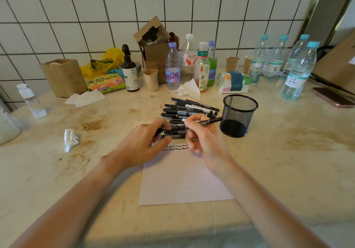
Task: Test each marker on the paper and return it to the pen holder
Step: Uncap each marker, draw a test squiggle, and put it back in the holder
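A white sheet of paper (184, 182) lies on the counter before me, with black squiggles (175, 148) along its top edge. Just beyond it sits a pile of several black markers (189, 109). My right hand (203, 138) grips one black marker (210, 121) whose far end points toward the black mesh pen holder (238, 116), which stands upright to the right of the pile. My left hand (148, 142) has its fingers curled around a small black piece at the near edge of the pile, over the top of the paper; what it is I cannot tell.
Bottles (172, 67), paper cups (151, 79), a tissue pack (234, 82), a cardboard box (155, 42) and a brown bag (63, 76) line the tiled wall. Water bottles (297, 70) and a phone (334, 96) sit far right. A crumpled tissue (70, 139) lies left.
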